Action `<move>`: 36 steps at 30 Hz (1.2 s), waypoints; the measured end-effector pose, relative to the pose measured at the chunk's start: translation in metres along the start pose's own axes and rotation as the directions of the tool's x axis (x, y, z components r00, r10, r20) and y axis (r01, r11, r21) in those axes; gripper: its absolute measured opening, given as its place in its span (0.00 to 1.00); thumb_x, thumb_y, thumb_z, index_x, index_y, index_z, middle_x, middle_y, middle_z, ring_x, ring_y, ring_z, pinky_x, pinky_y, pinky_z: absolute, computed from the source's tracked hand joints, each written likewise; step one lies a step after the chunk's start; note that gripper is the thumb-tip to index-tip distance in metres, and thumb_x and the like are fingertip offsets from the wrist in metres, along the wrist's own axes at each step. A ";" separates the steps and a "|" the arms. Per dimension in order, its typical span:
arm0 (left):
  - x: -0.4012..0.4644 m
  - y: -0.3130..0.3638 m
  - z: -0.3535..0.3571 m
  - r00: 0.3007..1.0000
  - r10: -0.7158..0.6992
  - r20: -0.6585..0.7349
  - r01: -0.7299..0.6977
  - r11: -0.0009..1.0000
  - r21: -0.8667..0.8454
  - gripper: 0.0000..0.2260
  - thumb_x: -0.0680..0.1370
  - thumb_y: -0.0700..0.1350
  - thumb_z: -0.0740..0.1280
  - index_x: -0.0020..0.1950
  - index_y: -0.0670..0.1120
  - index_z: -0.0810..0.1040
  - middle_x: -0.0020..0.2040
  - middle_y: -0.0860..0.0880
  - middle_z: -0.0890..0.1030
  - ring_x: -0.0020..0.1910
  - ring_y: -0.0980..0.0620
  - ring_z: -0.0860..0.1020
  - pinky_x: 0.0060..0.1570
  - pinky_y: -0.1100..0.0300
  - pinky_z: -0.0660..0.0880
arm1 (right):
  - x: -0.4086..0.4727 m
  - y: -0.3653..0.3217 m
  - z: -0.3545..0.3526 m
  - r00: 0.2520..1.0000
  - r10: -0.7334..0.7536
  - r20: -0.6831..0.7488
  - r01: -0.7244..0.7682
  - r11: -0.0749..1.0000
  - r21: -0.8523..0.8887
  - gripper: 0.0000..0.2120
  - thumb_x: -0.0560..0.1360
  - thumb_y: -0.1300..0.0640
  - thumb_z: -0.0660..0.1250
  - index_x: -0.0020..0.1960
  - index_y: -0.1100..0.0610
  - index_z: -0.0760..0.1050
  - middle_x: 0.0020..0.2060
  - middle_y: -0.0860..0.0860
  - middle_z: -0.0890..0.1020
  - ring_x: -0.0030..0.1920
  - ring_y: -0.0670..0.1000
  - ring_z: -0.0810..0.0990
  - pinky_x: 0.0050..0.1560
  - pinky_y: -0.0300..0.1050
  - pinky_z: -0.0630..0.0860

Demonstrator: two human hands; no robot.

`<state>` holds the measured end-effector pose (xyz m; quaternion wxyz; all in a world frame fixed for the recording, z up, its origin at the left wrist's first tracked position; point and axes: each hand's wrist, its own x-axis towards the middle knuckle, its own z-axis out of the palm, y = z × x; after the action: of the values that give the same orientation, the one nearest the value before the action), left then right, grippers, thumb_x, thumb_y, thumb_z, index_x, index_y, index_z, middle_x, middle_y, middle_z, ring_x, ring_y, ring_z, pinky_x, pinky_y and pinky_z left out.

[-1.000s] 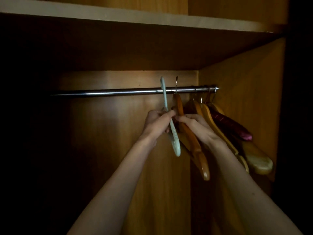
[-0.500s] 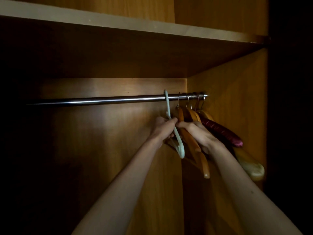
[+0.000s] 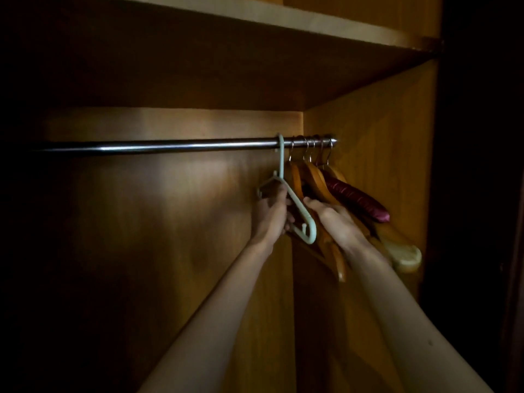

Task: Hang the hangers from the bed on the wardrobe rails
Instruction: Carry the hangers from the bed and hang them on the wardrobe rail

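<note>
While the pale green hanger (image 3: 295,202) hung hooked on the rail (image 3: 170,145), the left hand (image 3: 270,215) curled round its bar and, at 3 o'clock, the right hand (image 3: 336,222) gripped the wooden hangers (image 3: 314,180).

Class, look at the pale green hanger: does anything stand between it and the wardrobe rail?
Nothing visible does. The pale green hanger already has its hook over the rail, left of the wooden hangers. The left hand and right hand are at it.
</note>
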<state>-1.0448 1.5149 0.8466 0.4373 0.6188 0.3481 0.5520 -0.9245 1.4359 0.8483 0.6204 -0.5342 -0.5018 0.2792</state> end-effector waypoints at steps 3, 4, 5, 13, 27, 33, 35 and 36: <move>-0.017 -0.036 -0.008 0.977 -0.212 -0.007 0.200 0.933 -0.298 0.18 0.82 0.55 0.63 0.46 0.44 0.84 0.30 0.50 0.80 0.24 0.57 0.74 0.23 0.65 0.68 | -0.032 0.031 -0.004 0.991 -0.056 -0.120 0.065 0.996 0.067 0.10 0.81 0.49 0.66 0.43 0.48 0.81 0.29 0.39 0.84 0.34 0.40 0.84 0.34 0.34 0.77; -0.026 -0.051 -0.011 0.957 -0.289 0.003 0.268 0.884 -0.382 0.15 0.82 0.52 0.64 0.44 0.43 0.83 0.29 0.50 0.79 0.23 0.57 0.73 0.22 0.65 0.67 | -0.045 0.044 -0.004 0.987 -0.087 -0.137 0.093 0.995 0.041 0.11 0.81 0.52 0.65 0.44 0.50 0.83 0.30 0.41 0.84 0.34 0.41 0.83 0.38 0.38 0.76; -0.036 -0.071 -0.013 0.939 -0.344 0.013 0.318 0.854 -0.412 0.12 0.82 0.49 0.65 0.44 0.43 0.82 0.28 0.50 0.79 0.22 0.57 0.72 0.21 0.65 0.67 | -0.057 0.059 -0.004 0.985 -0.102 -0.141 0.103 0.995 0.000 0.11 0.81 0.52 0.64 0.45 0.51 0.83 0.30 0.41 0.82 0.33 0.40 0.81 0.39 0.39 0.73; -0.194 -0.274 -0.007 0.756 -0.641 0.137 0.621 0.767 0.160 0.07 0.82 0.42 0.66 0.48 0.43 0.82 0.32 0.49 0.79 0.23 0.56 0.73 0.25 0.62 0.69 | -0.182 0.225 -0.003 0.967 0.249 -0.046 -0.252 0.927 -0.277 0.09 0.80 0.58 0.65 0.50 0.47 0.82 0.38 0.39 0.81 0.35 0.36 0.78 0.33 0.29 0.72; -0.473 -0.452 0.025 0.043 -0.882 0.470 0.066 0.472 0.879 0.08 0.81 0.41 0.65 0.45 0.44 0.81 0.33 0.50 0.82 0.24 0.60 0.77 0.24 0.68 0.71 | -0.479 0.441 -0.053 0.338 0.870 -0.358 -0.939 0.286 -0.192 0.11 0.78 0.56 0.66 0.50 0.59 0.85 0.43 0.58 0.87 0.46 0.58 0.85 0.50 0.54 0.83; -0.563 -0.444 0.071 -0.104 -0.905 0.413 -0.144 0.424 0.894 0.09 0.81 0.38 0.64 0.43 0.41 0.80 0.33 0.47 0.80 0.28 0.53 0.76 0.29 0.62 0.74 | -0.671 0.448 -0.070 -0.072 0.940 -0.334 -0.997 -0.056 0.055 0.09 0.77 0.56 0.66 0.48 0.60 0.83 0.44 0.59 0.84 0.44 0.58 0.82 0.42 0.46 0.78; -0.596 -0.437 0.093 -0.121 -0.901 0.417 -0.233 0.434 0.870 0.07 0.81 0.40 0.65 0.48 0.41 0.82 0.35 0.46 0.82 0.29 0.53 0.77 0.28 0.64 0.74 | -0.730 0.438 -0.071 -0.172 0.924 -0.341 -0.976 -0.113 0.186 0.12 0.77 0.54 0.66 0.49 0.61 0.84 0.45 0.61 0.85 0.45 0.60 0.84 0.46 0.51 0.81; -0.613 -0.433 0.106 -0.134 -0.896 0.424 -0.269 0.445 0.854 0.08 0.81 0.40 0.65 0.48 0.40 0.83 0.37 0.45 0.83 0.30 0.51 0.78 0.29 0.63 0.75 | -0.755 0.433 -0.073 -0.226 0.911 -0.346 -0.955 -0.137 0.262 0.12 0.77 0.54 0.66 0.49 0.60 0.85 0.45 0.61 0.86 0.46 0.61 0.85 0.49 0.54 0.83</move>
<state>-1.0083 1.1007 0.2129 0.3674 0.7666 0.3025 -0.4311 -1.0322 0.8603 0.2006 0.2560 -0.8009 0.2107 0.4985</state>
